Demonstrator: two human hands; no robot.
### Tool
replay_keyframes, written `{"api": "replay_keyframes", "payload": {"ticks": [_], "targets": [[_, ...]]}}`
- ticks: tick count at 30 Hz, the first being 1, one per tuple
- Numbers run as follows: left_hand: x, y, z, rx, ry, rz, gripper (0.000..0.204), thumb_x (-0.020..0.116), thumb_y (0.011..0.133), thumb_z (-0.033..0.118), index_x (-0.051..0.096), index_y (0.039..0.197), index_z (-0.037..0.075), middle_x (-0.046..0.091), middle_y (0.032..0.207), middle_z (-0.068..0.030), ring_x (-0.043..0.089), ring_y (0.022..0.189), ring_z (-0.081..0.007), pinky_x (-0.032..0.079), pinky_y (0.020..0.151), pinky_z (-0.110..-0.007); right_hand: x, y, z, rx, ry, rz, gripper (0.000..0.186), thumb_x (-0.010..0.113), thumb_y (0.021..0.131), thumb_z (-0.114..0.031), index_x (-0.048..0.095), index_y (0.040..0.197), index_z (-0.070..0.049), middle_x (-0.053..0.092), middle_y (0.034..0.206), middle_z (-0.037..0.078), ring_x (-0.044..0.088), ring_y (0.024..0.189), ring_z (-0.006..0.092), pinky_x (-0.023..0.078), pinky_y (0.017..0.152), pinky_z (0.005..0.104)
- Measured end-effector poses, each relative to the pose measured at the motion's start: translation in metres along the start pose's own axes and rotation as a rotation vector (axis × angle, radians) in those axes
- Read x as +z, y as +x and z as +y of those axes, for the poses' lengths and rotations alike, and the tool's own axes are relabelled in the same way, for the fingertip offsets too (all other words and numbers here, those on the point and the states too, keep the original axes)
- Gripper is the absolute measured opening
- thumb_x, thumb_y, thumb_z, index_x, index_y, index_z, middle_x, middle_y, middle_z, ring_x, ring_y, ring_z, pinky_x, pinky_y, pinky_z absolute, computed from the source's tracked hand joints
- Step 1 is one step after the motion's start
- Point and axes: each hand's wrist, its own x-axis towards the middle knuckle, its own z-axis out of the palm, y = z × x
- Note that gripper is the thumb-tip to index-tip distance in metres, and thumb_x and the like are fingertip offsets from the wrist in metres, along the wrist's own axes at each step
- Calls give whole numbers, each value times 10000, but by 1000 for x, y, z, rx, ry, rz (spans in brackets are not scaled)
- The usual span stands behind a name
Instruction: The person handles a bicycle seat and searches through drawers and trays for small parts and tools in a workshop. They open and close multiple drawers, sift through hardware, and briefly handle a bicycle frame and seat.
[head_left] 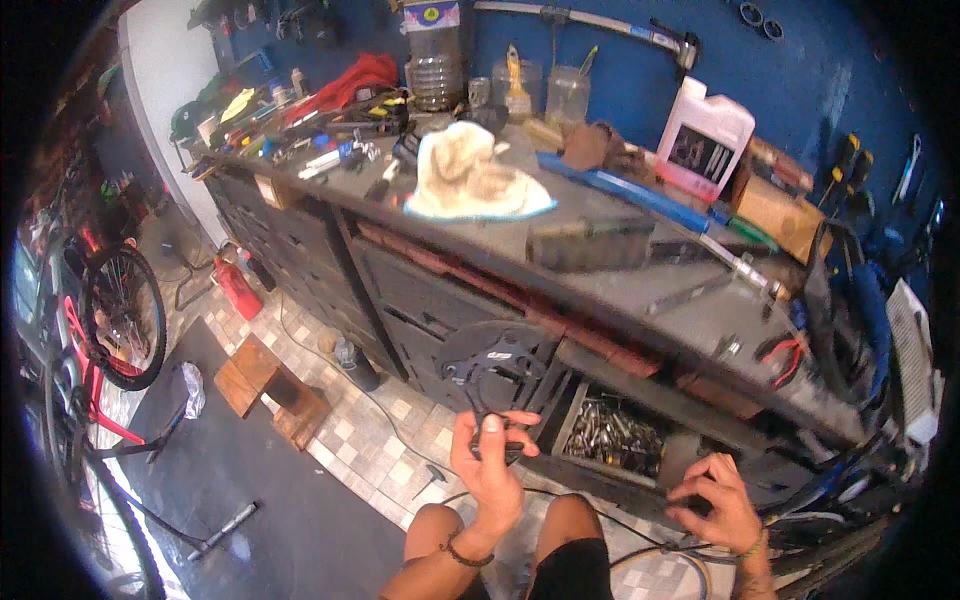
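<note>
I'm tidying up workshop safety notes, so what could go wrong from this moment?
The dark chainring is held from below in the left hand, in front of the cabinet; if the grip loosens, it might tip or knock the drawer fronts.

The open drawer is full of loose small metal parts, and the right hand is close to it; a bump might scrape the knuckles.

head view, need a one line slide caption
Left hand holds a black bike chainring; right hand is near an open drawer of metal parts.
</note>
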Motion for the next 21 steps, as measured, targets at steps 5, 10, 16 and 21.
{"api": "replay_keyframes", "payload": {"ticks": [5, 10, 16, 21], "targets": [[10, -6, 79, -136, 165, 213, 292, 646, 1048, 285, 494, 1084, 38, 596, 723, -89, 683, 778, -224, 524, 755, -333, 3, -13, -20, 140, -111, 252, 360, 860, 712, -105, 730, 1046, -133, 652, 1006, 83, 609, 1011, 333, 447, 932, 473], [3, -41, 188, -429, 450, 177, 192, 660, 1037, 168, 555, 1014, 10, 676, 759, -108, 665, 680, -186, 521, 626, -307, 6, 6, -116, 327, 607, 29, 231, 830, 891, -179, 739, 1084, -91, 718, 1014, 112, 706, 891, 298, 564, 795, 393], [16, -55, 263, -758, 531, -63, 204, 707, 1022, 168, 621, 998, -15, 715, 768, -115, 677, 652, -154, 521, 582, -290, -30, 75, -209, 561, 1118, 93, 615, 689, 1025, -126, 383, 1545, -7, 615, 1288, 162, 662, 1104, 208, 604, 900, 346], [11, -2, 308, -793, 626, -275, 240, 717, 1024, 190, 639, 1124, -13, 719, 819, -91, 682, 667, -143, 540, 592, -293, -16, 112, -193, 461, 1016, -109, 361, 647, 1059, -102, 531, 1387, -4, 706, 1084, 88, 679, 1008, 131, 552, 822, 289]]}}
